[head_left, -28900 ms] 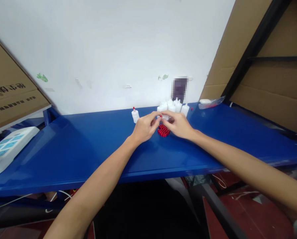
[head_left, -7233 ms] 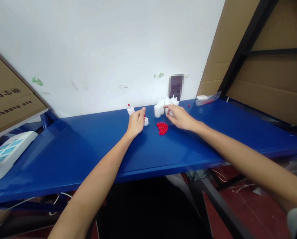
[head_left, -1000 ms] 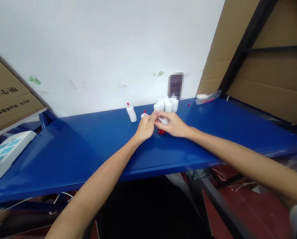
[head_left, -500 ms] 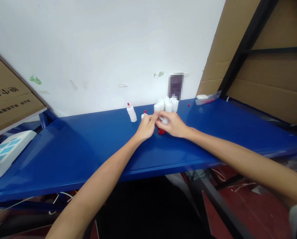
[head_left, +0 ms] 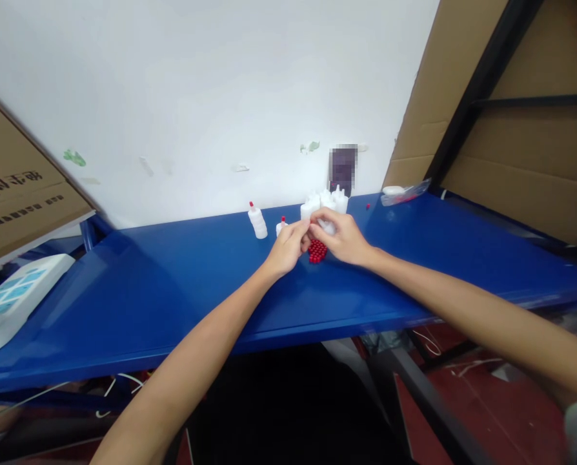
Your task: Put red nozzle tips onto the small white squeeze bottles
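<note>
My left hand (head_left: 288, 244) and my right hand (head_left: 343, 236) meet over the table, fingertips pinched together. A bit of red, apparently a small red cap, shows at the right fingertips. What my left fingers grip is hidden. White plastic shows inside the curl of my right hand; I cannot tell whether it is held or stands behind. Just below the hands lies a pile of red caps (head_left: 317, 252). Behind them is a cluster of white squeeze bottles (head_left: 339, 201) with bare nozzles. Left of the hands stand a red-tipped white bottle (head_left: 258, 223) and a second one (head_left: 281, 226), partly covered.
The blue table (head_left: 182, 278) runs along a white wall. One loose red cap (head_left: 368, 206) and a clear plastic bag (head_left: 407, 193) lie at the back right. A white device with blue panels (head_left: 15, 290) sits at the left. Cardboard (head_left: 22, 174) borders both sides.
My right hand has risen slightly and shifted right, its fingers more arched. More of the red cap pile shows beneath the hands. The view has moved a little.
</note>
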{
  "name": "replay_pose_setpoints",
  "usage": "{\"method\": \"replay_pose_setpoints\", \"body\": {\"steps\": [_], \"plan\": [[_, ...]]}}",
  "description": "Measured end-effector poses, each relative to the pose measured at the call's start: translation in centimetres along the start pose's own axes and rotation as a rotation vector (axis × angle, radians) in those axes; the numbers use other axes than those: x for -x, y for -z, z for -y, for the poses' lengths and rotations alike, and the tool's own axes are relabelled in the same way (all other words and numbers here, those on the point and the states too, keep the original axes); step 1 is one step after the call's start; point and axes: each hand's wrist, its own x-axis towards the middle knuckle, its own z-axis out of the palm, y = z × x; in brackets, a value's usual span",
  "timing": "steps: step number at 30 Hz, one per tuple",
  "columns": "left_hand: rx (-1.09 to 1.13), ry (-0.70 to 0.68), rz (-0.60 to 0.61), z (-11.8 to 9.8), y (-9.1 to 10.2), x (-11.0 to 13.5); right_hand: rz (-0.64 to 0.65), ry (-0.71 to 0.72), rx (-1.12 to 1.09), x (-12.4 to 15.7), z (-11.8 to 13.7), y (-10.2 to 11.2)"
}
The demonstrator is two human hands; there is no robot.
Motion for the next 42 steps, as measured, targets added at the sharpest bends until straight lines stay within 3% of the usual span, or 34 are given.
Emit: {"method": "replay_pose_setpoints", "body": {"steps": [10, 21, 29, 42], "plan": [[0.107, 0.050, -0.036, -0.4, 0.5, 0.1, 0.061, 0.041, 0.089, 0.1, 0.5, 0.5], [0.158, 0.069, 0.088, -0.7, 0.7, 0.4, 0.188, 0.057, 0.071, -0.1, 0.5, 1.1], [0.307, 0.281, 0.304, -1.3, 1.4, 0.6, 0.240, 0.066, 0.060, 0.0, 0.2, 1.1], [0.271, 0.254, 0.312, -1.1, 1.6, 0.5, 0.272, 0.046, 0.049, 0.0, 0.6, 1.1]]}}
